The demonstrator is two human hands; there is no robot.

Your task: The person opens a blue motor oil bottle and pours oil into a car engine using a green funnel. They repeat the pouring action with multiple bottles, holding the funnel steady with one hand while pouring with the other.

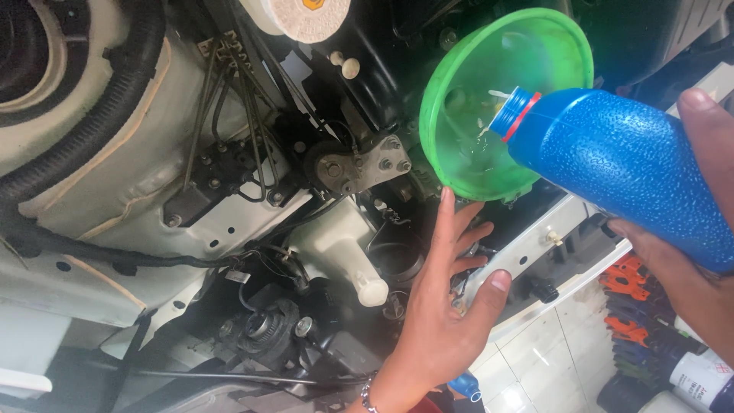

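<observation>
My right hand point(699, 252) grips a textured blue bottle point(627, 164), tilted so its blue neck with a red ring points into a bright green funnel point(466, 115). Clear liquid runs from the neck into the funnel bowl. My left hand point(443, 306) reaches up from below with fingers spread, its fingertips touching the underside of the funnel near the lower rim and its thumb against a white metal edge. The funnel's spout is hidden behind the bowl, down in the engine bay.
Around the funnel lie engine bay parts: a grey mount bracket point(359, 164), black corrugated hose point(92, 130), a white plastic reservoir point(340, 248), and thin metal lines. At right, below the white body edge point(535, 245), tiled floor holds orange tools and bottles.
</observation>
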